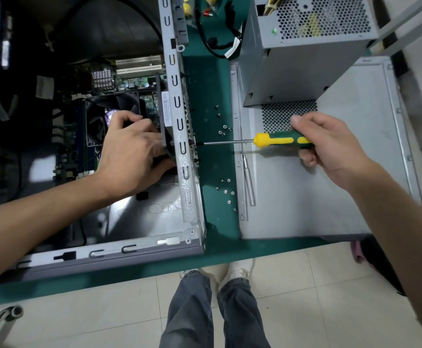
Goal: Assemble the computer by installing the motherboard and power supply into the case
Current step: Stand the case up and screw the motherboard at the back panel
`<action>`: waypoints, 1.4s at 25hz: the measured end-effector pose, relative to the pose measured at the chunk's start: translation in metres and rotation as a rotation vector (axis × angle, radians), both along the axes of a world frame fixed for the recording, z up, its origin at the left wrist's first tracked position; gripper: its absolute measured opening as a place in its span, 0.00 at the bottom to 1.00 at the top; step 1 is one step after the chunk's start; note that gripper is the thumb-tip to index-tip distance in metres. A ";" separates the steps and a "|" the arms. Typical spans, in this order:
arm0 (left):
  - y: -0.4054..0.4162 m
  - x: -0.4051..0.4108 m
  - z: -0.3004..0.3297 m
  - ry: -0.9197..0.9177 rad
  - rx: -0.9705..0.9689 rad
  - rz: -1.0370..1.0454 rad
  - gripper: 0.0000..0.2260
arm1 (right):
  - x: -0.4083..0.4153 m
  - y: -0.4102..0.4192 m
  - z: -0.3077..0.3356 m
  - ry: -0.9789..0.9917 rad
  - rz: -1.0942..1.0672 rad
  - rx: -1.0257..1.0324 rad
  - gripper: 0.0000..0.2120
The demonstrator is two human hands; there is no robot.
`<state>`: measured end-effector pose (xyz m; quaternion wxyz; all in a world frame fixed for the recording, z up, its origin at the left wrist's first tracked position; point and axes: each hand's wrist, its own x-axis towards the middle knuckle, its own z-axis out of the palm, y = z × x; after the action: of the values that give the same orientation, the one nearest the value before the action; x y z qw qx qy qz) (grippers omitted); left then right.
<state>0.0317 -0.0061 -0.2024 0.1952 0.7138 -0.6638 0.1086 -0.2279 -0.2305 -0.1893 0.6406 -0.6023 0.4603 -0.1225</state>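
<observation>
From the head camera, an open grey computer case (185, 151) lies on its side on the green tabletop (212, 96), with the motherboard (129, 81) already seated inside it, its heatsink and a black fan (109, 106) visible deep in the shell. The left hand (132, 151) reaches into the case, its fingers (154, 144) curled around a dark bracket-like part pressed against the inner face of the case's right wall. The right hand (328, 144) grips the green-and-yellow handle of a screwdriver (267, 140), fingers wrapped round it and thumb on top; the shaft lies level and its tip meets the outer face of that same wall, right opposite the left hand. The power supply (305, 46), a perforated metal box with a bundle of cables at its top, stands outside the case on the detached grey side panel (330, 192), well apart from the bay. Small loose screws (223, 129) are scattered on the tabletop between case and panel. A slim metal tool (249, 182) rests on the panel's left edge. Below the tabletop edge, the person's legs (215, 310) and light shoes stand on a tiled floor
</observation>
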 end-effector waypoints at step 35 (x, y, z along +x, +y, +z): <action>0.001 0.000 0.006 0.029 0.034 -0.042 0.15 | 0.007 -0.006 0.009 0.083 0.051 0.080 0.10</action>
<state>0.0313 -0.0049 -0.1962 0.1948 0.7044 -0.6776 0.0827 -0.2207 -0.2365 -0.1807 0.6475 -0.5922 0.4755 -0.0623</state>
